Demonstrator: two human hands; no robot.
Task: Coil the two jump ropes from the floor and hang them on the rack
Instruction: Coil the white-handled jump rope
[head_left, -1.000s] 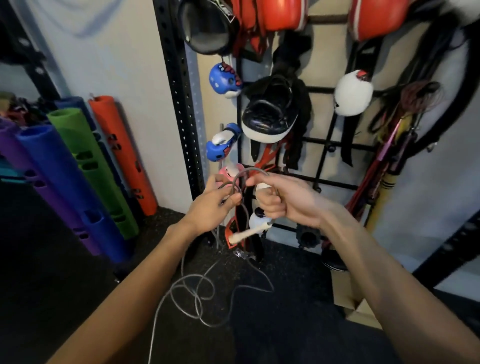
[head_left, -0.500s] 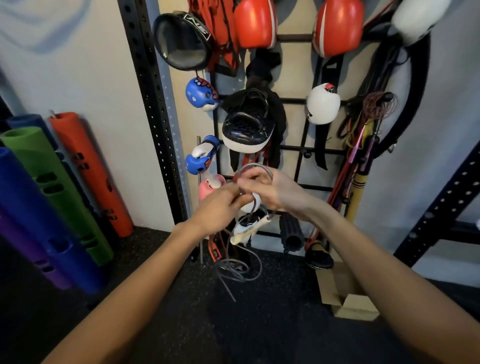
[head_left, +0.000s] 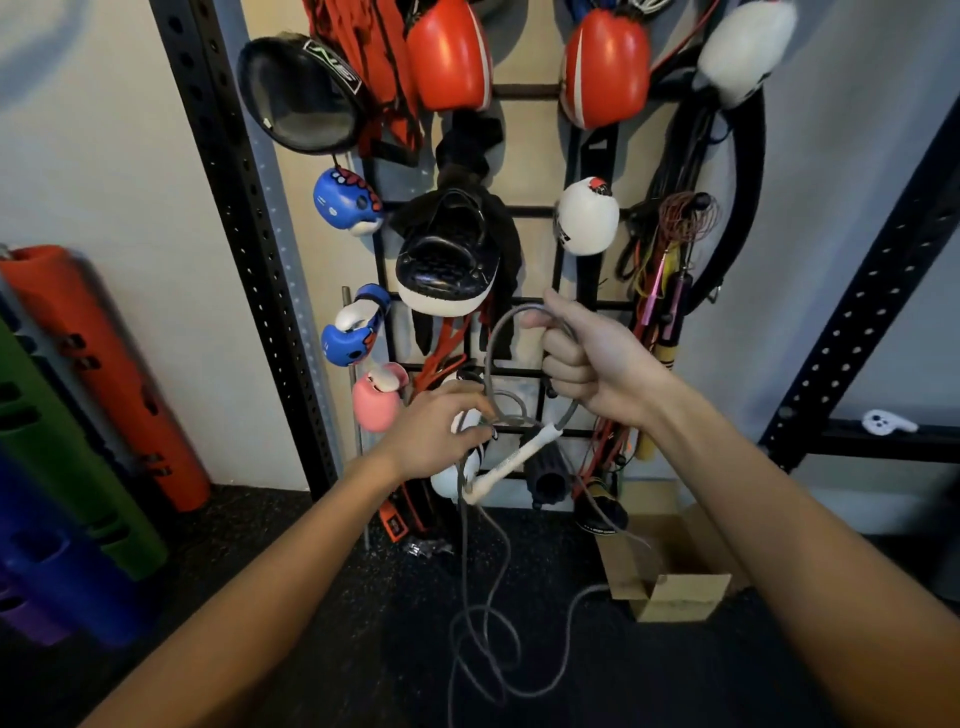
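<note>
I hold a grey jump rope (head_left: 496, 340) in front of the black wall rack (head_left: 527, 210). My right hand (head_left: 592, 361) is closed around a loop of the cord, which arches up and to the left of the fist. The rope's white handle (head_left: 511, 462) dangles slanted below that hand. My left hand (head_left: 439, 428), lower and to the left, pinches the cord where it runs down. The loose remainder of the rope (head_left: 488, 649) lies in tangled loops on the dark floor between my forearms. A second jump rope is not clearly visible.
Boxing gloves, a focus pad (head_left: 447, 260) and several cords and ropes (head_left: 675, 249) hang on the rack. A black perforated upright (head_left: 244, 244) stands left of it. Coloured foam rollers (head_left: 88, 395) lean at far left. A cardboard box (head_left: 670, 577) sits on the floor at right.
My hands have drawn apart: the right one has risen with the loop, the left has slid down the cord. The view has moved closer to the rack.
</note>
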